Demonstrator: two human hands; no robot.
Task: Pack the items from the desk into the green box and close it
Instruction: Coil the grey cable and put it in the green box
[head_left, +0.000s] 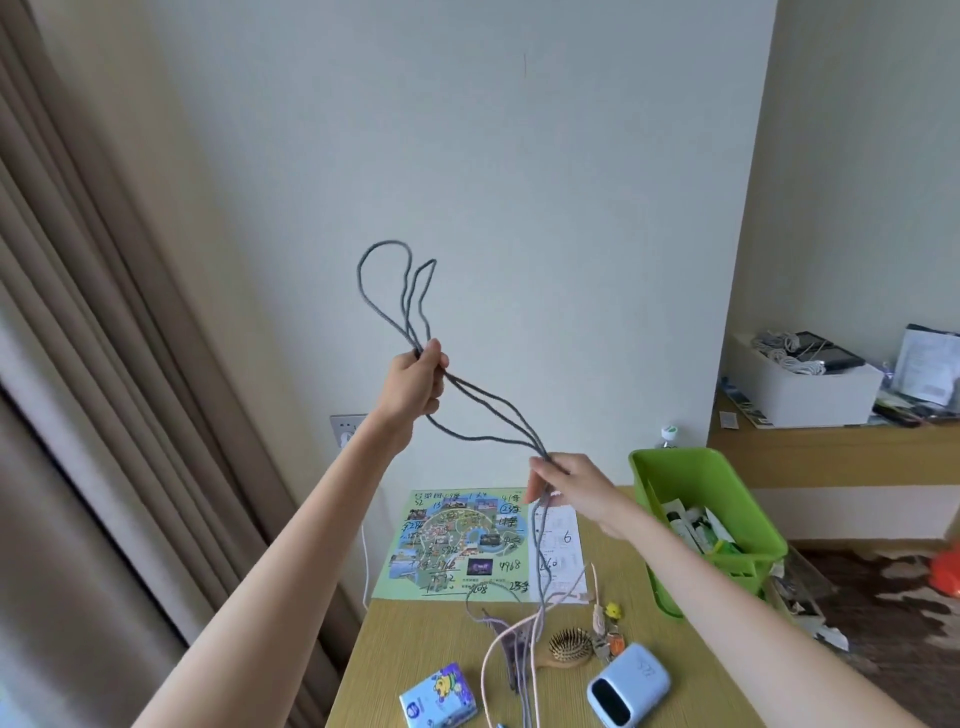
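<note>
— Two bare arms are up over the light wooden desk (415, 639), and between them hangs a long grey braided cable (488, 410).

— How are the hands holding it?

— The left hand (415, 384) is raised high, fingers curled tight round a bunch of strands, with two loops standing up above the fist. The right hand (566, 483) sits lower, thumb and fingertips pinching the strands together while the other fingers fan out loosely. From there the cable drops to the desk.

— And the box?

— The green plastic box (670, 467) stands at the desk's right edge, towards the far corner, lid off, with white and green packets already inside.

— What else lies on the desk?

— A green illustrated map sheet with handwritten numbers (467, 545) lies flat against the far edge. Near the front edge there's a pale blue rounded power bank (628, 686) on the right, a small blue cartoon-printed tissue packet (439, 696) left of it, and pink cables (498, 654) running between them. A wooden oval hairbrush (569, 647) lies just behind the power bank, and a tiny yellow duck charm (614, 610) sits behind that.
</note>
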